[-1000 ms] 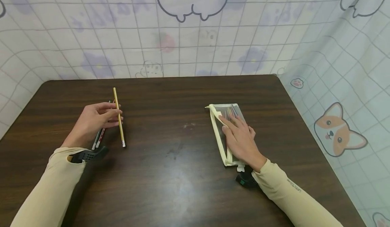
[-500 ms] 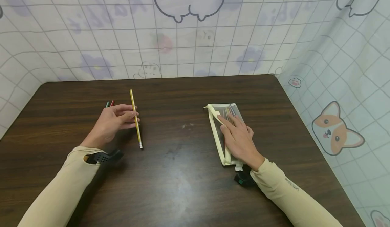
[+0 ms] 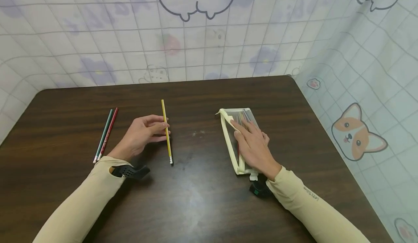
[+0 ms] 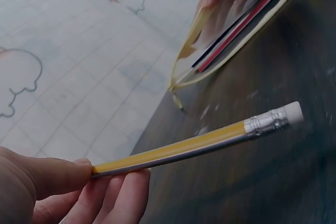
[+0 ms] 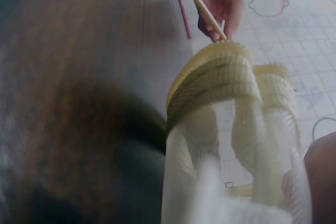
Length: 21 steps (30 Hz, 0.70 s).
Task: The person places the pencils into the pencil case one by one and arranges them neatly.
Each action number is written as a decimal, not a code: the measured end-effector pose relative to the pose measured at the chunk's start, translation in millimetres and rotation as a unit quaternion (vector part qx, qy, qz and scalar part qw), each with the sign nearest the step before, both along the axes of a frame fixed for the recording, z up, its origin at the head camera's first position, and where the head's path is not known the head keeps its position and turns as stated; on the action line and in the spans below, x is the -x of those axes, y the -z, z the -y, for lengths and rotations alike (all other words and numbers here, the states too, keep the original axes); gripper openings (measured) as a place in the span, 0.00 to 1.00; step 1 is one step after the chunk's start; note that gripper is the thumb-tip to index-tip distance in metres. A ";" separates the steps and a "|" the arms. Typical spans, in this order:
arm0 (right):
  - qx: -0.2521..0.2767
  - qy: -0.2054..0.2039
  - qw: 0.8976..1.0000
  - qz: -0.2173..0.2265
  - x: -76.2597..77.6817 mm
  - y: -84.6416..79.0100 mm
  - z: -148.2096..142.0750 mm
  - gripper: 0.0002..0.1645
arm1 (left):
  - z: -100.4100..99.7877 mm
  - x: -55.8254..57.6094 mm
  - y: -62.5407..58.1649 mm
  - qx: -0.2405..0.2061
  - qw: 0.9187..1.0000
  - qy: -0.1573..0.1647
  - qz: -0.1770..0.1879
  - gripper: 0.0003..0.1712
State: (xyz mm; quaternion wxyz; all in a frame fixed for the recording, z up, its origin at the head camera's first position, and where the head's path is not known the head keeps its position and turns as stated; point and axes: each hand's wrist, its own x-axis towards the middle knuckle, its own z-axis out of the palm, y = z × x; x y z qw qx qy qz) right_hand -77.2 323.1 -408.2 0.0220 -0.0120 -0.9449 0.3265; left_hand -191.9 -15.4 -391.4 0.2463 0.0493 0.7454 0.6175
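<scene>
My left hand [image 3: 142,134] pinches a yellow pencil [image 3: 167,141] between thumb and fingers, left of the pencil case. In the left wrist view its white eraser [image 4: 294,112] points away from the hand. My right hand [image 3: 256,148] grips the see-through pencil case [image 3: 230,147] with pale yellow zipper edging. The case's zipped side gapes open, and a red pencil [image 4: 241,27] and a dark one lie inside. Fingers of the right hand show through the clear wall in the left wrist view. Part of the case is hidden beneath that hand.
A green pencil [image 3: 103,136] and a red pencil [image 3: 109,132] lie side by side on the dark wooden table [image 3: 196,214], left of my left hand. Behind the table and along its right side hangs a patterned white cloth [image 3: 202,58].
My left hand has carried the yellow pencil rightward, away from the green and red pencils and closer to the case. The right hand and the case have stayed in place.
</scene>
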 end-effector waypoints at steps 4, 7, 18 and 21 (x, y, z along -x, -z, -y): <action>-0.002 -0.001 1.000 0.005 0.8 -1.5 1.6 0.29 | -15.8 -2.3 4.2 -0.025 1.000 0.003 0.014 0.28; -0.002 0.000 1.000 0.006 1.0 -2.2 2.2 0.29 | -28.9 -4.5 6.7 -0.046 0.998 0.005 0.032 0.27; -0.007 0.007 1.000 0.003 1.5 -2.7 1.9 0.29 | -81.0 -15.1 12.6 -0.100 0.992 0.015 0.078 0.23; -0.008 0.008 1.000 0.004 1.3 -3.2 1.8 0.29 | -95.2 -18.8 16.7 -0.102 0.990 0.018 0.095 0.22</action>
